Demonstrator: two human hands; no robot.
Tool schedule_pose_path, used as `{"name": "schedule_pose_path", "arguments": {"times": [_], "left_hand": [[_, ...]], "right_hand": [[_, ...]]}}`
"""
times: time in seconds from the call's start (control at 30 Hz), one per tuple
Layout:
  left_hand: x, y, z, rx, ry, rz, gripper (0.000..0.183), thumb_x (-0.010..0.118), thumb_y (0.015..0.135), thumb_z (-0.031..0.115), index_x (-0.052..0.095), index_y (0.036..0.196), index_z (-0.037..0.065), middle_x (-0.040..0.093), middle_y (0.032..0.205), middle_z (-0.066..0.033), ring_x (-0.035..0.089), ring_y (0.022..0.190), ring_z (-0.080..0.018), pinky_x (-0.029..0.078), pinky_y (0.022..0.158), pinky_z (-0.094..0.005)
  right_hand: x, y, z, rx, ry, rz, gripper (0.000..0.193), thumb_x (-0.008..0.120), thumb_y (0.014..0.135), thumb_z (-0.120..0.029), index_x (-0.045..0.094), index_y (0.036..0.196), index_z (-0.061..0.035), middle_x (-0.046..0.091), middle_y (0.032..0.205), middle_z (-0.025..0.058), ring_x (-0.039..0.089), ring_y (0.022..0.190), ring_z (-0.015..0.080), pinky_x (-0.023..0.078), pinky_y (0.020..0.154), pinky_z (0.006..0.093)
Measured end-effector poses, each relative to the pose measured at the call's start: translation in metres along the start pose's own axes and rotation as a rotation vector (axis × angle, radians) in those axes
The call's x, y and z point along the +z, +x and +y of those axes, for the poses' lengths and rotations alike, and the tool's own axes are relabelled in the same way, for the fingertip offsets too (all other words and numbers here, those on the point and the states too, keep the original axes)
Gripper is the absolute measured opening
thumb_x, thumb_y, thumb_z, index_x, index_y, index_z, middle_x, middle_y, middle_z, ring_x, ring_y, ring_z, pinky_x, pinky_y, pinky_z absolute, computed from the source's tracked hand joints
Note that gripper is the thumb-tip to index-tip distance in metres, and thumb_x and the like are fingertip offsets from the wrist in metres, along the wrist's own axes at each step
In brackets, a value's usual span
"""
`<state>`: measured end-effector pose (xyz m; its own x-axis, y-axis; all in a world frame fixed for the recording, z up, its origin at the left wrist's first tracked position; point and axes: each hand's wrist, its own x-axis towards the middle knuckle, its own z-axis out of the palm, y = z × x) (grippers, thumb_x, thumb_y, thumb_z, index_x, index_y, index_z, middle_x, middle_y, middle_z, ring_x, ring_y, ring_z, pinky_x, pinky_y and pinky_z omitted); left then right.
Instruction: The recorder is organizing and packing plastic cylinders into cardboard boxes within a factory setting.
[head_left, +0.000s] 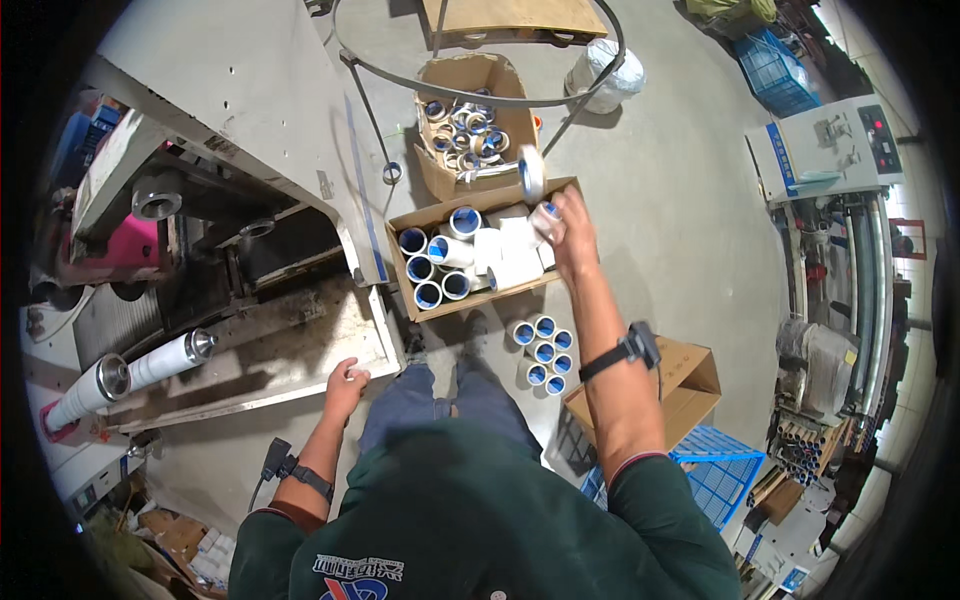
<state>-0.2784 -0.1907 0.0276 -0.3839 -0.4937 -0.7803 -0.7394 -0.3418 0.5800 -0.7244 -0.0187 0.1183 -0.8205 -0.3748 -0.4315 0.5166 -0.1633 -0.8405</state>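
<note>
My right hand [573, 232] is closed around a small white roll [547, 222] at the right end of a long cardboard box [468, 303]. Several white rolls with blue cores fill this box, some on end and some on their sides. A narrow white ring-shaped roll [531, 173] shows just above the box's far edge, apart from my fingers; whether it rests on anything, I cannot tell. My left hand [345, 388] is beside the front edge of the machine's pale tray [365, 345], its fingers loosely curled and apart, with nothing visible in them.
Beyond the long box, an open carton [425, 165] holds several narrow rolls, under a round metal frame [470, 101]. Several upright rolls [543, 352] stand on the floor at right, near another carton [690, 370] and a blue crate [725, 470]. A large machine [250, 90] borders the left.
</note>
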Motion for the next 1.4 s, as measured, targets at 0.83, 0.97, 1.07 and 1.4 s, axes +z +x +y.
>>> {"name": "schedule_pose_path", "arguments": {"times": [0.83, 0.97, 1.07, 1.4], "left_hand": [[0.019, 0.199, 0.206, 1.072, 1.261, -0.001, 0.042, 0.070, 0.068, 0.010, 0.055, 0.107, 0.003, 0.054, 0.104, -0.0140, 0.053, 0.100, -0.0338, 0.044, 0.086, -0.0434], [0.030, 0.222, 0.200, 1.039, 1.396, -0.087, 0.041, 0.068, 0.070, 0.017, 0.055, 0.106, 0.004, 0.054, 0.098, -0.0122, 0.054, 0.097, -0.0315, 0.044, 0.083, -0.0416], [0.032, 0.238, 0.191, 1.080, 1.471, -0.109, 0.042, 0.067, 0.069, 0.020, 0.056, 0.106, 0.006, 0.055, 0.097, -0.0108, 0.054, 0.096, -0.0294, 0.044, 0.083, -0.0393], [0.042, 0.251, 0.189, 1.121, 1.433, -0.054, 0.037, 0.067, 0.066, 0.022, 0.059, 0.099, 0.007, 0.056, 0.091, -0.0083, 0.056, 0.087, -0.0246, 0.045, 0.073, -0.0363]], "right_hand": [[-0.098, 0.091, 0.269, -0.077, -1.702, -0.535, 0.037, 0.067, 0.075, -0.021, 0.061, 0.107, -0.0041, 0.059, 0.105, 0.0153, 0.054, 0.105, 0.0333, 0.043, 0.093, 0.0406], [-0.095, 0.118, 0.313, -0.235, -1.836, -0.723, 0.024, 0.057, 0.079, -0.017, 0.063, 0.100, -0.0061, 0.060, 0.102, 0.0130, 0.054, 0.104, 0.0287, 0.040, 0.093, 0.0391], [-0.087, 0.128, 0.325, -0.216, -1.932, -0.841, 0.022, 0.054, 0.081, -0.016, 0.064, 0.099, -0.0078, 0.061, 0.104, 0.0115, 0.054, 0.106, 0.0263, 0.037, 0.097, 0.0424], [-0.192, 0.183, 0.215, 0.135, -2.345, -0.488, 0.018, 0.059, 0.078, -0.015, 0.069, 0.092, -0.0087, 0.064, 0.101, 0.0105, 0.060, 0.100, 0.0280, 0.043, 0.086, 0.0429]]}}
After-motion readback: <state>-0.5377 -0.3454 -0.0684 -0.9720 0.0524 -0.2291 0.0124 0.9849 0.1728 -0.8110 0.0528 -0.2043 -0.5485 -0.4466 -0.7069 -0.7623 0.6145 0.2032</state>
